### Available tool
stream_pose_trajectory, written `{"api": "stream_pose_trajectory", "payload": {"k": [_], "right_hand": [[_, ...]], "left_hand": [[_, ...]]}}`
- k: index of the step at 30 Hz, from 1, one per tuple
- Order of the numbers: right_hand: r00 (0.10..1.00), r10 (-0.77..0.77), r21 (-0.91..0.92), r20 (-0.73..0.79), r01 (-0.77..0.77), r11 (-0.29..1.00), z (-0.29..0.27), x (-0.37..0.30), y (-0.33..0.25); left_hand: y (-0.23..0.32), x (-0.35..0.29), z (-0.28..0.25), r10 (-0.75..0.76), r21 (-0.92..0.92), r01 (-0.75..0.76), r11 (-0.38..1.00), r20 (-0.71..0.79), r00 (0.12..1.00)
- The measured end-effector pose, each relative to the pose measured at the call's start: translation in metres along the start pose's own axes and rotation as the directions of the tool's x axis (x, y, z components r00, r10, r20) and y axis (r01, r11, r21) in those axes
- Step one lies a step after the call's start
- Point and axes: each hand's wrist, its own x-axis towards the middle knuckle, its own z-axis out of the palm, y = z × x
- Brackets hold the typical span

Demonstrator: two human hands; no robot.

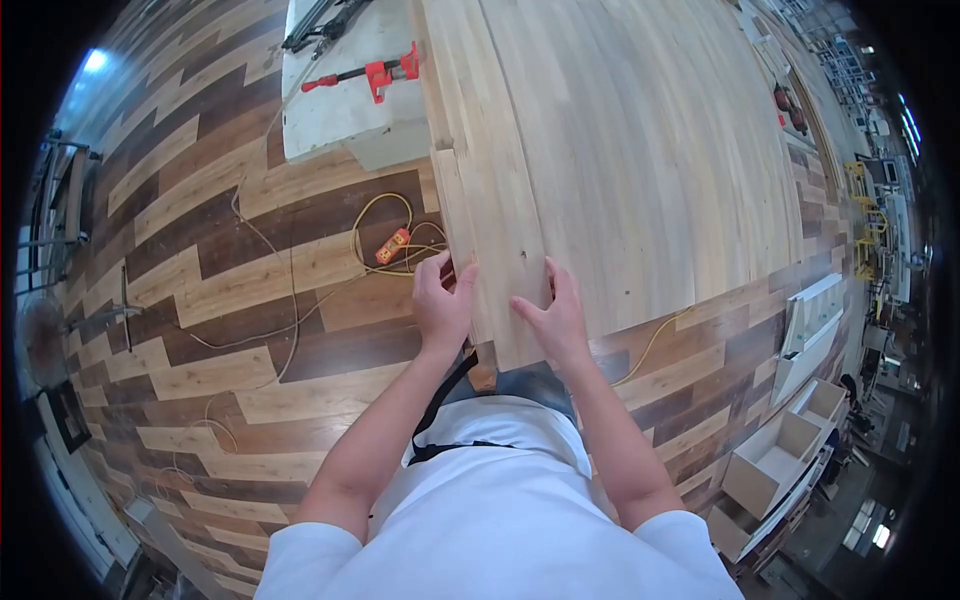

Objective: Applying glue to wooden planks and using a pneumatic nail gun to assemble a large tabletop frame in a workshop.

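Note:
A long, pale wooden board lies lengthwise in front of me, along the left side of a wide wooden panel. A dark seam runs between the two. My left hand is at the near left edge, its thumb on top and its fingers curled round the side of a narrow strip there. Over the board's near right edge is my right hand, with the thumb resting on the board and the fingers bent down at the seam. Those fingertips are partly hidden. A small dark knot shows just ahead of my right hand.
Left of the panel, a white-topped table carries a red bar clamp and dark tools. An orange power strip with a yellow cord lies on the wood-patterned floor. White panels and open wooden boxes stand at right.

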Motion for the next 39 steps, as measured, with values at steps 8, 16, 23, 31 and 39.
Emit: {"api": "stream_pose_trajectory", "payload": {"k": [8, 16, 23, 31, 39], "right_hand": [[0.906, -0.408, -0.188, -0.111, 0.384, 0.904, -0.003, -0.012, 0.019], [0.673, -0.726, -0.244, 0.142, 0.734, 0.633, -0.021, 0.000, 0.041], [0.425, -0.799, -0.083, 0.426, 0.897, 0.433, -0.040, -0.011, 0.056], [0.378, -0.853, -0.139, 0.358, 0.926, 0.352, -0.033, -0.003, 0.077], [0.368, -0.863, -0.131, 0.347, 0.930, 0.344, -0.031, -0.003, 0.075]], "left_hand": [[-0.046, -0.046, 0.023, 0.513, 0.026, -0.515, 0.857, -0.138, 0.847], [-0.069, -0.074, 0.015, 0.621, 0.008, -0.624, 0.781, -0.109, 0.776], [-0.099, -0.074, 0.027, 0.792, 0.141, -0.780, 0.610, -0.067, 0.607], [-0.105, -0.070, 0.033, 0.814, 0.085, -0.810, 0.580, -0.090, 0.573], [-0.108, -0.069, 0.033, 0.819, 0.078, -0.816, 0.572, -0.096, 0.565]]}}
